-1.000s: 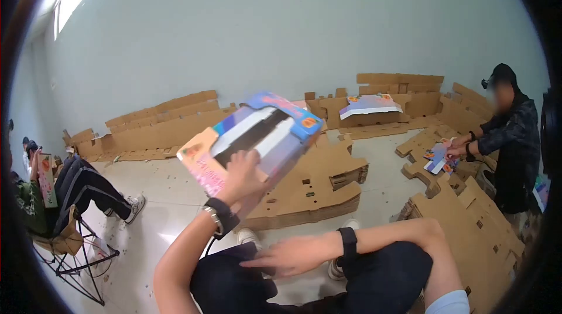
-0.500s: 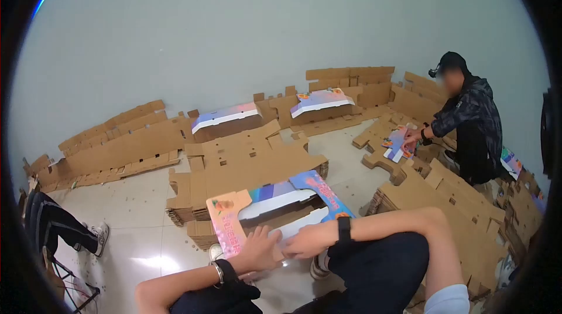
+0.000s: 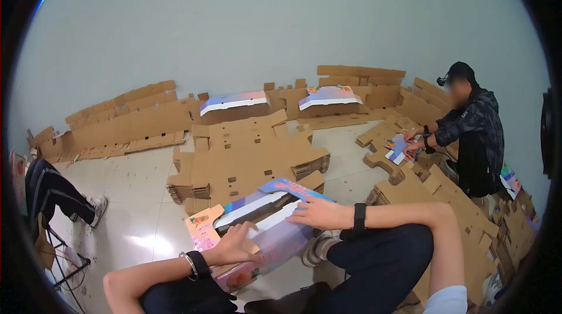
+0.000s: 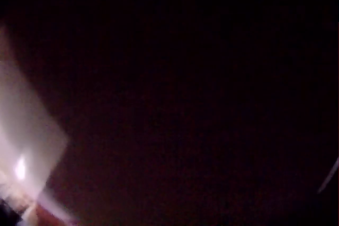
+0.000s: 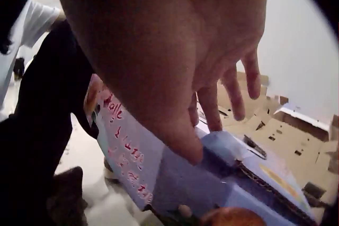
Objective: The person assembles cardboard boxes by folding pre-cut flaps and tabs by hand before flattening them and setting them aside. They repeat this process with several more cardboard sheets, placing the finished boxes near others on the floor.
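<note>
A printed cardboard box point(image 3: 281, 238) in blue, purple, pink and peach, with a long cut-out opening in its top, lies tilted in front of my knees. My left hand point(image 3: 231, 245) grips its near left rim, fingers at the opening and thumb over the near wall. Spread over the box's right part, my right hand point(image 3: 322, 213) has its fingertips right at the blue top panel. In the right wrist view its fingers point(image 5: 209, 107) are extended and pink handwriting-like print shows on the box wall. The left wrist view is nearly black, with a pale panel point(image 4: 26, 125) at its left.
Stacked brown cardboard sheets point(image 3: 246, 144) lie ahead, more point(image 3: 462, 220) at my right. Two printed cardboard pieces point(image 3: 234, 102) lean along the wall. At right a crouching person point(image 3: 477, 132) handles a printed piece point(image 3: 398, 149). Another person's legs point(image 3: 61, 194) and a folding stool point(image 3: 64, 261) are at left.
The box came down from raised in the left hand to before my knees, then tilted and shifted slightly left. My right hand moved from my lap to the near rim, then to its right part.
</note>
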{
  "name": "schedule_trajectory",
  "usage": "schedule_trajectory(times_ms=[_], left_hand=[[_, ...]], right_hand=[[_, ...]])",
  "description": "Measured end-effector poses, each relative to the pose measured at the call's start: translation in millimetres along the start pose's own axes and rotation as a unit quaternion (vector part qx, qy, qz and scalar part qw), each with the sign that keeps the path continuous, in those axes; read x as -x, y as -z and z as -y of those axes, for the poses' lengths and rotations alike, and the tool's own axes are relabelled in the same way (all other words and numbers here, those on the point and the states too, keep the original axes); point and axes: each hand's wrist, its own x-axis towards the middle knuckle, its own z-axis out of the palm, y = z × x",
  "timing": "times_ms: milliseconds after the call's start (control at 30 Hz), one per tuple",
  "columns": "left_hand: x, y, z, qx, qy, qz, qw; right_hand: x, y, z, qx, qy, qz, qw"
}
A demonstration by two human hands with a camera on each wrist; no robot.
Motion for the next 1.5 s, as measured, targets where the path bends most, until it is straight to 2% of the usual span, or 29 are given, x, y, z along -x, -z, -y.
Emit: schedule_trajectory(times_ms=[67,100,167,200,267,300,333,400,433,467,533,567,600,667,767,900,1000,1067,1133,1167,1433,1500], left_hand=[[2,0,4,0.038,-0.039,0.0,0.999],[7,4,-1,0.033,-0.032,0.007,0.999],[11,6,-2,0.026,-0.039,0.023,0.999],[14,9,-3,0.019,-0.045,0.035,0.998],[21,14,-10,0.023,-0.031,0.034,0.999],[23,16,-14,0.027,-0.022,0.042,0.998],[25,17,-15,0.024,-0.021,0.036,0.999],[30,17,-13,0.002,-0.044,0.029,0.999],[31,18,-11,-0.011,-0.05,0.031,0.998],[35,18,-12,-0.024,-0.06,0.024,0.998],[37,12,-2,-0.035,-0.078,0.015,0.996],[38,14,-4,-0.031,-0.073,0.031,0.996],[37,15,-6,-0.038,-0.078,0.045,0.995],[38,17,-10,-0.03,-0.073,0.063,0.995],[36,19,-10,-0.03,-0.054,0.102,0.993],[38,23,-19,-0.039,-0.07,0.092,0.992],[40,26,-21,-0.062,-0.09,0.07,0.991],[41,28,-25,-0.073,-0.074,0.078,0.992],[38,27,-23,-0.096,-0.11,0.052,0.988],[37,28,-23,-0.099,-0.119,0.05,0.987],[31,33,-20,-0.088,-0.103,0.053,0.989],[32,36,-26,-0.069,-0.07,0.044,0.994]], right_hand=[[-4,4,1,0.0,0.007,0.015,1.0],[-7,15,4,-0.001,0.007,0.015,1.0],[-11,38,5,-0.024,0.008,0.075,0.997],[-13,36,5,-0.021,0.01,0.071,0.997],[-18,36,1,-0.104,-0.008,0.061,0.993],[-25,39,3,-0.137,-0.039,0.135,0.981],[-31,44,6,-0.132,-0.036,0.132,0.982],[-44,64,15,0.003,0.001,0.25,0.968],[-39,51,12,-0.087,-0.048,0.22,0.971],[-25,-3,4,-0.155,-0.067,0.093,0.981],[-20,18,8,-0.307,-0.09,0.142,0.937],[-19,36,12,-0.099,0.07,0.123,0.985],[-17,29,11,-0.076,0.099,0.115,0.986],[-14,15,14,-0.135,0.086,0.124,0.979],[-13,16,14,-0.143,0.084,0.127,0.978],[-15,27,13,-0.117,0.076,0.161,0.977],[-13,24,11,-0.148,0.088,0.147,0.974],[-17,23,11,-0.152,0.091,0.146,0.973],[-18,26,13,-0.129,0.075,0.187,0.971],[-17,26,13,-0.133,0.079,0.167,0.974],[-15,34,8,-0.107,0.042,0.17,0.979],[-10,38,8,-0.059,0.038,0.082,0.994]])
